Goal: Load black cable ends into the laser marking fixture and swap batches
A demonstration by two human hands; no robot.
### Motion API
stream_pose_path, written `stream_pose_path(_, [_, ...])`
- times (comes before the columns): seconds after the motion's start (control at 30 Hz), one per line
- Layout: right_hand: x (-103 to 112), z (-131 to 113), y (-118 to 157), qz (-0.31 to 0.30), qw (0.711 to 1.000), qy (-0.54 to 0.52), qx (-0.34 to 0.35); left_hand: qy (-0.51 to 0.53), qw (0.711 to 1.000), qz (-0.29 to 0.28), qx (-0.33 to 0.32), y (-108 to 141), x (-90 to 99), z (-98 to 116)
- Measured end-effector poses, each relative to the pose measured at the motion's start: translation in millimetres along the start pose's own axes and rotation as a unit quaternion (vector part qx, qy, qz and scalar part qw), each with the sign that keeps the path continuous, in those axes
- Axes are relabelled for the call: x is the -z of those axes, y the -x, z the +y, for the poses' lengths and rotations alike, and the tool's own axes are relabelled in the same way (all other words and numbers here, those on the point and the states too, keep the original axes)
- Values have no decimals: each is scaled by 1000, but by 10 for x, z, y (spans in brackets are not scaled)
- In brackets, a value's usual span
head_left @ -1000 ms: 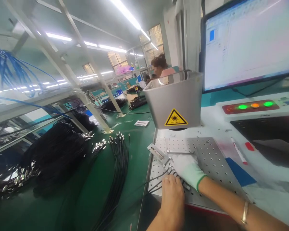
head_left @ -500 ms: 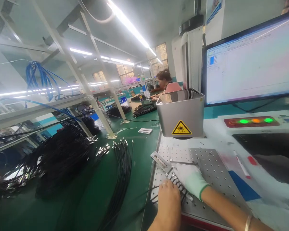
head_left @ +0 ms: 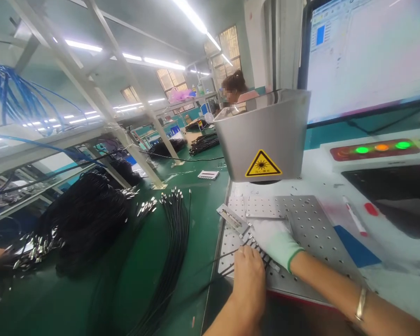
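My left hand (head_left: 249, 273), bare, has its fingers curled over black cables (head_left: 227, 269) that trail off to the left. Under and beside it lies a slotted metal fixture (head_left: 233, 219) with a row of cable ends and small metal pieces (head_left: 271, 262). My right hand (head_left: 275, 242), in a white and green glove, rests against the far side of that row, close to my left fingers. Its fingertips are blurred and partly hidden, so their grip does not show. Both hands are over a perforated metal plate (head_left: 317, 233).
Above the plate hangs a metal housing (head_left: 262, 135) with a laser warning label. Bundled cables (head_left: 177, 233) and a large black cable heap (head_left: 87, 210) lie on the green table. A marker (head_left: 354, 215) lies right, below the monitor (head_left: 371, 60). Another person (head_left: 236, 86) sits beyond.
My view has shifted down and closer, so the housing looks larger and higher. Both hands stay at the fixture, with the left fingers slightly nearer the row.
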State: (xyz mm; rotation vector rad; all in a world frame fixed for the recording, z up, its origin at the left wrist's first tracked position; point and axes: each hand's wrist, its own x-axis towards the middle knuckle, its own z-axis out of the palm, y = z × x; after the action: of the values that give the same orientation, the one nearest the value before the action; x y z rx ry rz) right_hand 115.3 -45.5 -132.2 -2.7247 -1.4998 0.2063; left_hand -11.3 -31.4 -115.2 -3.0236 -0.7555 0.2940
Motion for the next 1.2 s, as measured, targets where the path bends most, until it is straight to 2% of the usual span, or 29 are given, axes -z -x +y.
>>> stream_pose_path(0.13, [161,-49,112,8,1000,14,-15,23,999,42,-8,21,-58,-63])
stream_pose_path(0.27, [307,-111,202,19,999,11,-29,40,993,102,33,12,-94,-211])
stream_pose_path(0.5, [301,-93,149,18,1000,-7,-19,0,997,73,14,-86,-95,-245])
stream_pose_path(0.67, [146,-53,32,10,1000,-10,-10,-1,999,37,2,-81,-126,-218])
stream_pose_path(0.87, [-21,-1,-59,-11,1000,-11,-14,-15,999,43,-8,-58,-76,-153])
stream_pose_path(1.07, [147,-63,49,0,1000,5,-10,40,999,2,17,-29,93,-194])
stream_pose_path(1.2, [224,-99,92,6,1000,8,-17,32,997,60,40,-27,124,-292])
